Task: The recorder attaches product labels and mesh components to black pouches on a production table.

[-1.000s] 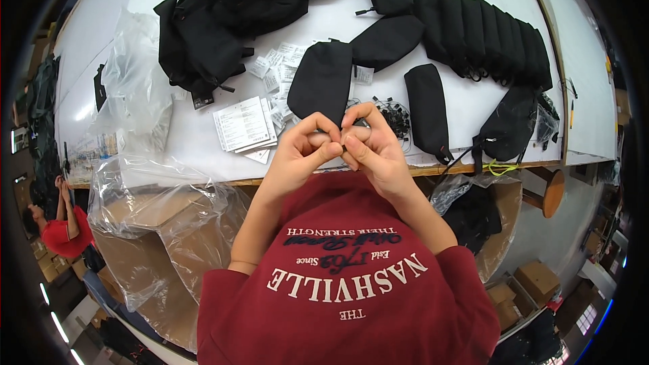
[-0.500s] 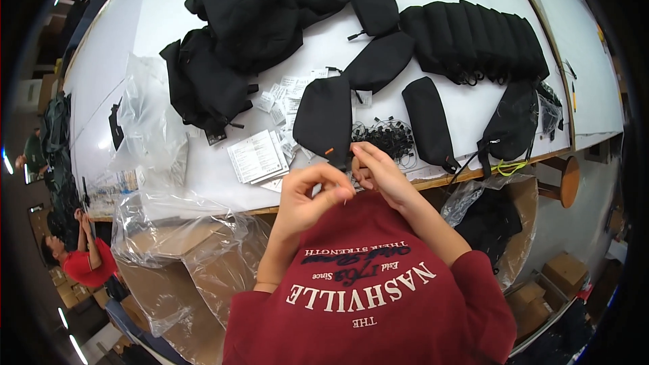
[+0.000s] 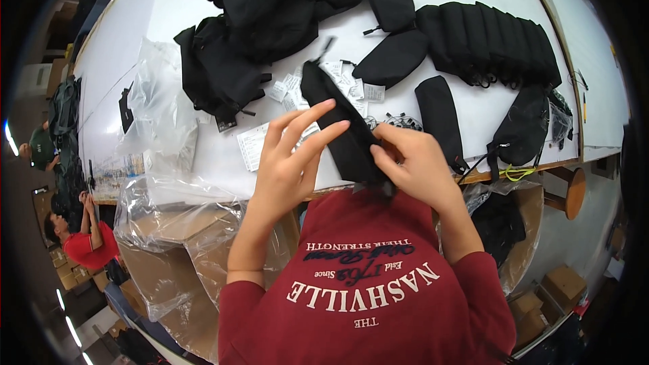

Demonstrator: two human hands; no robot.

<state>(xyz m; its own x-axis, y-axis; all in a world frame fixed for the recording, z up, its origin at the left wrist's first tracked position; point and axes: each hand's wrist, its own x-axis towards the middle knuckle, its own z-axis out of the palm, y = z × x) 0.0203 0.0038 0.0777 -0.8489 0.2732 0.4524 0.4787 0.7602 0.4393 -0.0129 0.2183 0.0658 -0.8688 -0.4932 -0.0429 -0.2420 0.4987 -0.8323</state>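
Note:
A slim black zip pouch (image 3: pixel 348 152) is tilted up off the table's near edge in front of me. My right hand (image 3: pixel 422 162) pinches its right side between thumb and fingers. Spread fingers of my left hand (image 3: pixel 287 162) lie against the pouch's left face, with their tips near its upper edge. A small blurred piece, perhaps a tag or zip pull, sticks out at the pouch's far end. Under and behind it lie loose white printed tags (image 3: pixel 374 92). A tangle of black tag strings (image 3: pixel 403 122) is partly hidden by my right hand.
Black bags (image 3: pixel 260 17) are heaped at the far left, and a row of black pouches (image 3: pixel 493 44) stands at the far right. Another pouch (image 3: pixel 438 118) lies beside my right hand. Plastic-lined cartons (image 3: pixel 169 257) stand below the table edge. Other people are at the far left.
The pouch that lay flat on the table is now lifted and tilted, with my right hand holding it. My left hand has opened from a pinch and moved up against it.

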